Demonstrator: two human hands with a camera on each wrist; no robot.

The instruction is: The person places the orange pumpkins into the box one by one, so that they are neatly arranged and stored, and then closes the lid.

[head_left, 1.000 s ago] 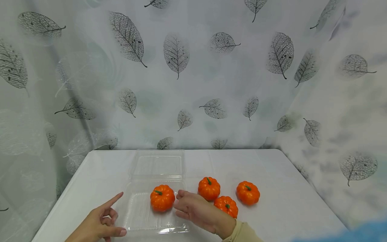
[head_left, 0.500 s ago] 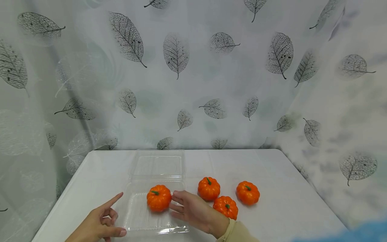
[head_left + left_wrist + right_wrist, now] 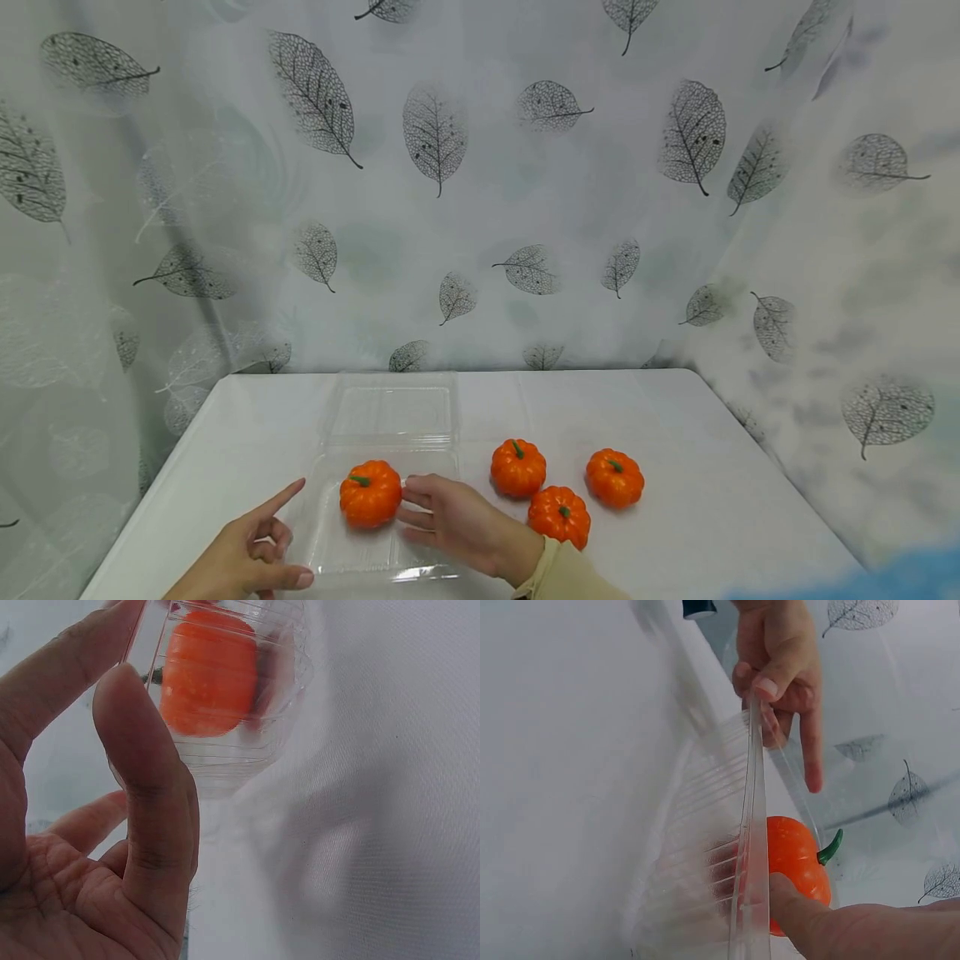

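Observation:
A small orange pumpkin (image 3: 371,495) with a green stem sits in the left part of a clear plastic clamshell box (image 3: 386,557), whose lid (image 3: 392,408) lies folded back. My right hand (image 3: 467,525) is inside the box, its fairly straight fingers against the pumpkin's right side. The right wrist view shows a fingertip on the pumpkin (image 3: 791,855), partly behind the box's rim (image 3: 750,847). At the box's left side is my left hand (image 3: 243,554), index finger and thumb spread along the rim, other fingers bent. Through the clear wall, the left wrist view shows the pumpkin (image 3: 210,675).
To the right of the box, three more pumpkins rest on the white table (image 3: 697,517): one at the back (image 3: 518,468), one in front (image 3: 559,514) near my right forearm, one farther right (image 3: 615,478). A leaf-patterned curtain (image 3: 495,208) hangs behind the table.
The pumpkin in the box has slid left, with my right hand moving left against it. My left hand and the three other pumpkins have stayed in place.

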